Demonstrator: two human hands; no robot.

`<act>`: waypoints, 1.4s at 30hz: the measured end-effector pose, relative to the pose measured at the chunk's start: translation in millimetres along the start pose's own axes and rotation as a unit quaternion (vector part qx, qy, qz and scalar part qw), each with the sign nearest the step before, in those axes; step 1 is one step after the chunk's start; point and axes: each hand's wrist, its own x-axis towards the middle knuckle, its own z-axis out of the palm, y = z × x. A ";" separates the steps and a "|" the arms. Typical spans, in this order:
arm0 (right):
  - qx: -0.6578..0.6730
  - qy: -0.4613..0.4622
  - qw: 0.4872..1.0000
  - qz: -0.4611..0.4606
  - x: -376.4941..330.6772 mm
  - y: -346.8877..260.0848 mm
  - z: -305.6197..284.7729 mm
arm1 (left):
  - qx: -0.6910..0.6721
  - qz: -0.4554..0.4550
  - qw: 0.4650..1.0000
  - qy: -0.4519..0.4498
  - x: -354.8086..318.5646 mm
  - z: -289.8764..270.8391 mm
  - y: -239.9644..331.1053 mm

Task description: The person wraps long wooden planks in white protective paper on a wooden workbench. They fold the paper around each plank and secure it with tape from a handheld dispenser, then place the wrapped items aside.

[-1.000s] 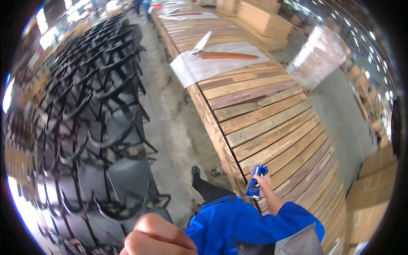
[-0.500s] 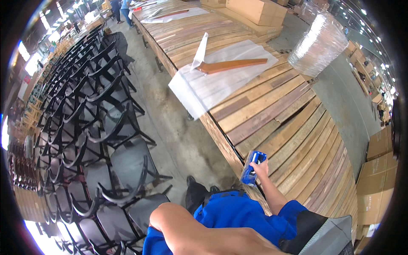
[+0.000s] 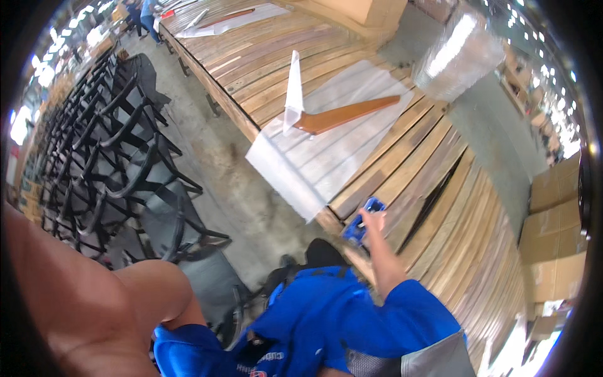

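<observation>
My right hand [image 3: 374,221] is closed on a blue tape dispenser [image 3: 357,230], low over the near edge of the slatted wooden table [image 3: 402,182]. Motion blur softens its details. Just beyond it lies a translucent white foam sheet [image 3: 333,154]. On the sheet rests an angled brown wooden furniture part [image 3: 348,115], whose upright arm is wrapped in white foam [image 3: 293,88]. My left arm [image 3: 119,295] is bent and raised at the lower left; its hand is out of view.
Rows of black chairs [image 3: 144,169] stand on the concrete floor to the left. Farther along the table lies another foam sheet [image 3: 264,15] with a brown part. Cardboard boxes [image 3: 553,245] are stacked at right, and a plastic-wrapped bundle [image 3: 461,56] stands behind. Two people [image 3: 149,16] are far off.
My right hand has carried the tape dispenser forward, closer to the foam sheet. My left arm has swung up and outward to the left. The view has shifted too.
</observation>
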 end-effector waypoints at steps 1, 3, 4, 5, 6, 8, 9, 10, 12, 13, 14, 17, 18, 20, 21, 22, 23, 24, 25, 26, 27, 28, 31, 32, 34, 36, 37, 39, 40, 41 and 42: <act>0.008 -0.021 1.000 -0.008 -11.7 -9.1 15.2 | 0.040 0.014 0.999 -0.021 14.3 -12.7 -16.8; 0.000 0.008 1.000 0.000 12.0 -58.5 2.3 | 0.076 0.042 0.995 -0.047 30.5 -36.6 -54.5; -0.024 0.027 0.999 0.039 24.4 -54.5 7.5 | 0.084 0.052 0.993 -0.066 40.9 -44.4 -81.2; 0.027 0.039 0.999 0.016 47.1 -33.8 18.8 | 0.107 0.062 0.989 -0.083 48.2 -51.9 -98.0; 0.033 -0.051 0.998 0.029 14.8 -76.0 -18.0 | 0.145 0.062 0.981 -0.113 57.1 -46.8 -113.9; 0.086 -0.011 0.996 -0.018 13.7 -99.9 -24.9 | 0.206 0.060 0.964 -0.158 65.7 -43.4 -155.7; 0.086 0.003 0.996 -0.014 11.2 -110.6 -27.0 | 0.220 0.064 0.959 -0.167 69.3 -51.5 -183.7; 0.099 0.017 0.995 -0.003 8.6 -126.5 -34.4 | 0.232 0.063 0.955 -0.173 80.3 -59.3 -207.0; 0.126 0.024 0.991 0.025 1.8 -143.2 -51.5 | 0.263 0.061 0.942 -0.199 111.7 -69.5 -245.5; 0.143 0.023 0.989 0.030 5.4 -155.1 -53.1 | 0.284 0.062 0.932 -0.215 125.6 -72.7 -264.5; 0.161 0.023 0.986 0.035 9.8 -163.7 -51.2 | 0.299 0.072 0.924 -0.228 133.6 -73.6 -283.0; 0.247 0.000 0.967 0.054 39.9 -169.2 -20.0 | 0.355 0.142 0.885 -0.266 169.0 -61.8 -327.6; 0.294 -0.005 0.953 0.068 54.2 -162.3 -5.9 | 0.363 0.190 0.868 -0.282 179.6 -44.7 -336.9; 0.215 0.114 0.970 0.016 99.5 -111.8 45.9 | 0.343 0.225 0.873 -0.263 193.1 -66.0 -387.7; 0.212 0.074 0.974 0.035 93.2 -127.3 36.6 | 0.348 0.230 0.869 -0.266 193.8 -69.5 -408.9; 0.186 0.062 0.980 0.039 82.2 -142.4 21.2 | 0.336 0.251 0.869 -0.263 193.0 -68.2 -431.0; 0.033 0.135 0.987 0.081 79.1 -179.1 27.9 | 0.310 0.283 0.872 -0.251 199.4 -67.6 -464.1; -0.021 0.261 0.963 0.059 86.6 -161.5 46.5 | 0.274 0.309 0.881 -0.230 206.9 -62.0 -490.9; -0.006 0.257 0.965 0.048 80.3 -190.9 44.4 | 0.277 0.319 0.882 -0.210 213.2 -63.5 -497.1; 0.012 0.245 0.968 0.046 63.3 -215.1 48.1 | 0.277 0.316 0.889 -0.182 219.1 -69.7 -498.7; 0.051 0.233 0.971 0.021 53.0 -223.9 59.1 | 0.269 0.314 0.899 -0.146 223.2 -73.4 -504.8; 0.106 0.258 0.960 0.003 63.8 -234.7 71.1 | 0.233 0.308 0.917 -0.103 228.3 -70.8 -525.0; 0.194 0.252 0.948 -0.014 95.6 -240.1 142.9 | 0.074 0.016 0.997 0.013 218.1 -54.2 -653.3; 0.210 0.193 0.958 -0.002 90.8 -277.5 157.8 | 0.006 -0.153 0.988 -0.005 197.9 -58.2 -710.8; 0.223 0.113 0.966 0.063 101.2 -348.6 178.9 | 0.078 -0.392 0.916 -0.027 118.7 -63.8 -849.3; 0.175 0.071 0.975 0.120 122.6 -414.7 211.4 | 0.101 -0.623 0.775 0.004 25.8 -84.5 -946.9; 0.162 0.100 0.967 0.168 129.3 -444.6 219.8 | 0.147 -0.700 0.698 -0.003 -6.5 -89.7 -979.8; 0.140 0.154 0.950 0.235 159.6 -497.8 237.7 | 0.314 -0.666 0.666 -0.121 -51.0 -93.5 -1017.2; 0.114 0.180 0.939 0.271 173.6 -510.4 251.7 | 0.314 -0.658 0.672 -0.131 -59.7 -78.3 -1032.2; 0.085 0.200 0.927 0.306 184.0 -513.0 263.8 | 0.319 -0.653 0.673 -0.138 -73.7 -67.0 -1039.5; 0.085 0.215 0.920 0.317 192.4 -505.3 266.6 | 0.324 -0.645 0.675 -0.154 -85.4 -53.3 -1040.0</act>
